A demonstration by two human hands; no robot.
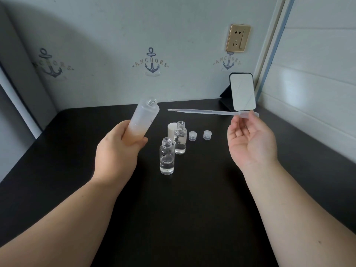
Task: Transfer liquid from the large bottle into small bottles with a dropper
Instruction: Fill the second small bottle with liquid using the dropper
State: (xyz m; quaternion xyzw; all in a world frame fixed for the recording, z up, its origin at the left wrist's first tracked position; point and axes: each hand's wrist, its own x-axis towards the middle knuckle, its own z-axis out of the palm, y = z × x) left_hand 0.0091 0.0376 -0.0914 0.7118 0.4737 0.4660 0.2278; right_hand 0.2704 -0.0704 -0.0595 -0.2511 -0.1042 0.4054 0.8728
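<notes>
left hand [117, 151]: wrapped round the base of the big bottle [143, 120], lifted off the table [192, 209], neck tipped up and right toward the dropper; likely tilted so the liquid pools where the tip can reach

big bottle: frosted, cap off, open mouth at top; the little liquid showing sits near the gripped end, level hard to read

right hand [250, 139]: palm up, mostly open; only thumb and a fingertip pinch the dropper [212, 112] at its bulb end

dropper: held near level, tip pointing left at the bottle mouth, near it but not in; looks empty, cannot be sure

small bottles: front bottle [167, 156] and back bottle [180, 137] upright mid-table, both uncapped so they can take drops, each with clear liquid at the bottom; back one looks fuller

caps [200, 135]: two small screw caps just right of the back bottle, parked out of the pour path

white cap [172, 130]: behind the back bottle, probably off the big bottle

mirror [242, 91]: propped at the back right corner, not in play

step: lining the tip up with the mouth for a draw

next: tip into the neck, squeeze and release the bulb; narrow mouth, aim needs care

risk: too much tilt could spill
</notes>
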